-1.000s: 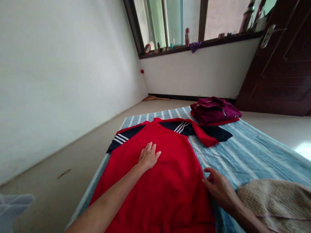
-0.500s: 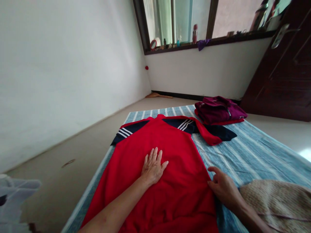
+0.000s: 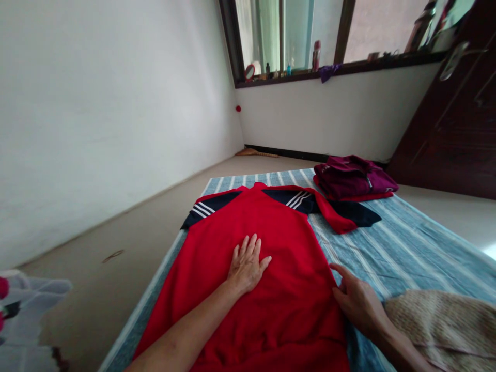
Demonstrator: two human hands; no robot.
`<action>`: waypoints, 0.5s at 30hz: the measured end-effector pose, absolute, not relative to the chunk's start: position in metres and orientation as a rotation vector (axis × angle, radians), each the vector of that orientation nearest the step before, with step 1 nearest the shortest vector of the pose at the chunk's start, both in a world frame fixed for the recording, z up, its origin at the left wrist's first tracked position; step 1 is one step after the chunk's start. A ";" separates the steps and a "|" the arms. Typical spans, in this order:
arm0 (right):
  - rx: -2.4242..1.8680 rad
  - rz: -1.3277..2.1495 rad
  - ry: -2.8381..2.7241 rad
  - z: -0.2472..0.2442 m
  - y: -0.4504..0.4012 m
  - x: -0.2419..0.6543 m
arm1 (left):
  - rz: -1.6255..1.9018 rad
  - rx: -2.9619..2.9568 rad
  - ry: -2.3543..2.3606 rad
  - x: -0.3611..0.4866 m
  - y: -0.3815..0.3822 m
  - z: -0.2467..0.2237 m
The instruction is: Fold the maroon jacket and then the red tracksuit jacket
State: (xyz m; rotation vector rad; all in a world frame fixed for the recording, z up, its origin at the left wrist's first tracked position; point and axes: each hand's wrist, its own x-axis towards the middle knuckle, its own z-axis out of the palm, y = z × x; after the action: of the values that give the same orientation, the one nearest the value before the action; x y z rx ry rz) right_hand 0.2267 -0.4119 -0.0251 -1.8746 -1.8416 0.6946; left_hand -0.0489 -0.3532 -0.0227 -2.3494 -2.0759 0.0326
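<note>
A red garment (image 3: 287, 243) with navy shoulders and white stripes lies spread on the striped blue sheet (image 3: 411, 232). Its right sleeve bends outward across the sheet; the left one shows only in part. My left hand (image 3: 248, 264) lies flat on the middle of the red cloth, fingers spread. At the garment's right edge is my right hand (image 3: 358, 299), thumb and index finger apart at the cloth's border, the other fingers curled and partly hidden.
Folded maroon clothing (image 3: 354, 178) sits on the sheet's far right corner. Beige knitted cloth (image 3: 442, 323) lies by my right forearm. A whitish item (image 3: 34, 305) stands at lower left. A dark door (image 3: 453, 124) is at right.
The view has shifted slightly, so the scene appears a little further right. Both hands keep nearly the same places on the garment.
</note>
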 end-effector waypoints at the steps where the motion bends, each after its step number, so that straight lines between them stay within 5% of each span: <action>1: -1.865 0.698 -1.835 -0.024 -0.410 0.225 | 0.025 -2.351 -2.074 -0.049 -0.353 -0.023; 9: -1.821 0.728 -1.893 -0.034 -0.396 0.227 | 0.026 -2.367 -2.103 -0.050 -0.353 -0.022; 15: -1.853 0.316 -2.048 -0.035 -0.406 0.224 | 0.008 -2.388 -2.132 -0.049 -0.355 -0.020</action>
State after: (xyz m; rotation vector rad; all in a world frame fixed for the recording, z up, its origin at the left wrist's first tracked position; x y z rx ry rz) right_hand 0.2241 -0.4059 -0.0354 -1.8531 -2.0477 0.3162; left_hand -0.0491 -0.3546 -0.0201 -2.3882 -2.1316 0.0083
